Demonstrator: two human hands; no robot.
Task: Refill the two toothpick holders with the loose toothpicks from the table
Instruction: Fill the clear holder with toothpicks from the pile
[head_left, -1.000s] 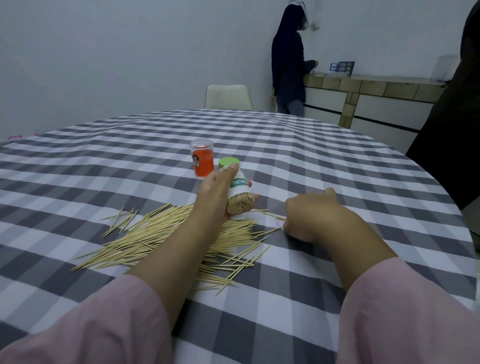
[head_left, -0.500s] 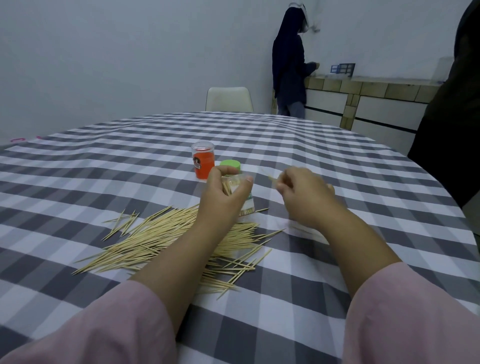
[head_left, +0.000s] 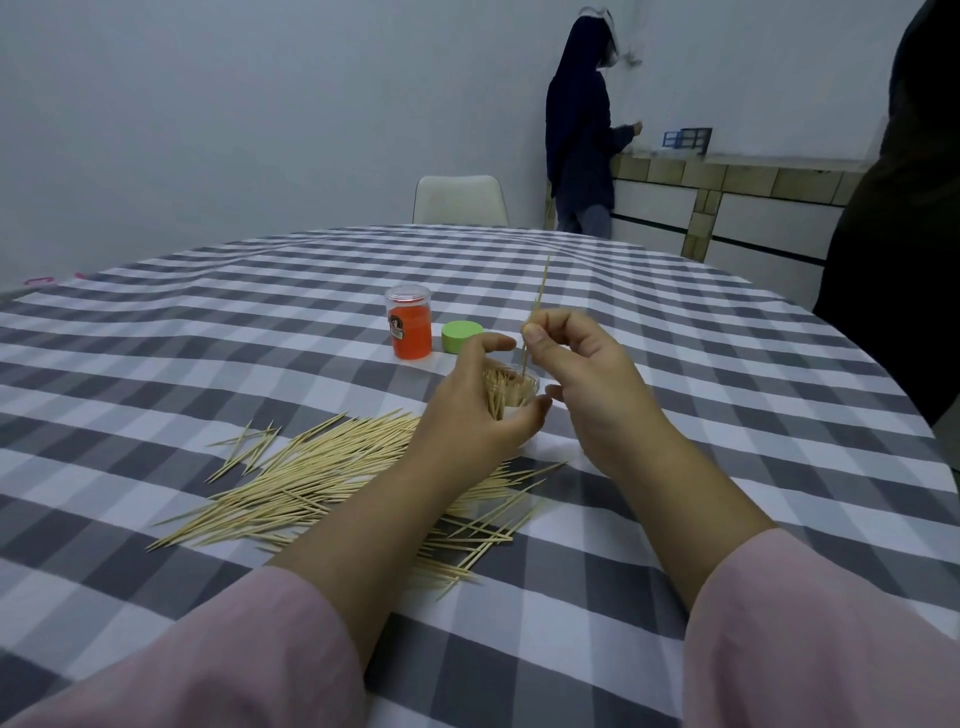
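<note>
Table: a big table with a grey and white checked cloth (head_left: 675, 364) fills most of the view.
Room: plain pale walls, a white chair (head_left: 460, 199) at the far side of the table, and a counter with tan tiles (head_left: 737, 197) along the right wall. A person in dark clothes (head_left: 579, 130) stands at that counter with their back turned.
Loose toothpicks: a wide pile (head_left: 322, 478) lies flat on the cloth, near the left arm and partly under it. Most of them run from lower left to upper right.
Clear holder: the left hand (head_left: 480, 410) wraps its fingers and thumb around an open clear holder (head_left: 511, 391). It is packed with toothpicks standing nearly straight up, and it looks to be upright, though the hand hides its lower part.
One toothpick: the right hand (head_left: 582, 374) pinches a single toothpick (head_left: 537, 312) between thumb and finger. It stands almost straight up, leaning a little right at the top, with its low end at the holder's mouth.
Orange holder: it (head_left: 409, 327) stands upright behind the hands, with its clear lid on.
Green cap: it (head_left: 461, 336) sits on the cloth just beside the orange holder.
</note>
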